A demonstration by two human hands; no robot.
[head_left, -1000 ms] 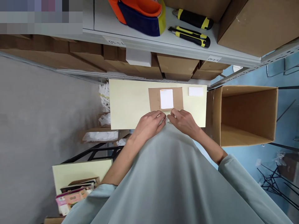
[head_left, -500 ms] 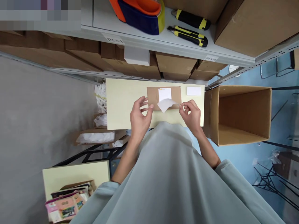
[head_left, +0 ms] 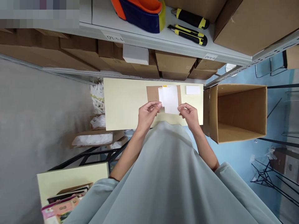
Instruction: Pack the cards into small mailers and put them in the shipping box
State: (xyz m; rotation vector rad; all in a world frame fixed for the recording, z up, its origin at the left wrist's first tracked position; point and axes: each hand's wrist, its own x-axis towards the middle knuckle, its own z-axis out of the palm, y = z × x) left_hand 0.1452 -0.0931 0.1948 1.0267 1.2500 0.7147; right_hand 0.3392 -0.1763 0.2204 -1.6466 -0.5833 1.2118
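Observation:
A white paper sheet (head_left: 171, 98) with a small yellow mark at its top hangs flat above a brown cardboard piece (head_left: 152, 93). My right hand (head_left: 189, 115) pinches the sheet's lower right corner. Behind its left side shows a second white paper (head_left: 160, 95), lying on the cardboard. My left hand (head_left: 147, 115) has thumb and fingers pinched together by the lower left of the two papers; what lies between these fingertips is too small to make out. The cardboard rests on a pale yellow table (head_left: 126, 102).
A small white card (head_left: 192, 90) lies on the table's right end. An open cardboard box (head_left: 241, 109) stands right of it. Over the table's far side, a grey shelf holds an orange and blue tape dispenser (head_left: 142, 14) and utility knives (head_left: 189, 34). Cardboard boxes (head_left: 176, 62) fill the level below.
The white sheet, curled half a second ago, is now spread flat and covers more of the cardboard. My left hand has moved right to the papers, its spread fingers closing into a pinch.

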